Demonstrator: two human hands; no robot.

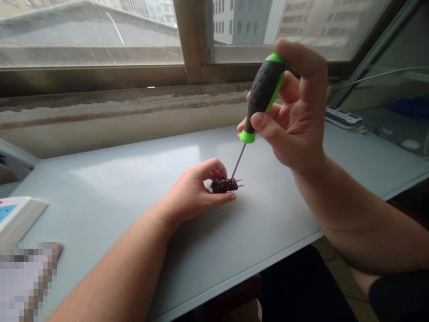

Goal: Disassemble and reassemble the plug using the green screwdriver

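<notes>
My right hand is closed around the black and green handle of a screwdriver, with the index finger pressed on its end cap. The tool leans, and its thin metal shaft runs down to a small dark power plug. Its tip meets the plug near the base of the two metal prongs, which point right. Thumb and fingers of my left hand pinch the plug from both sides, low over the grey table. The exact spot under the tip is too small to make out.
A window with a metal frame and a worn sill stands behind the table. At the far right lies a white power strip with a cable. A white box and a blurred-out flat item are at the left edge.
</notes>
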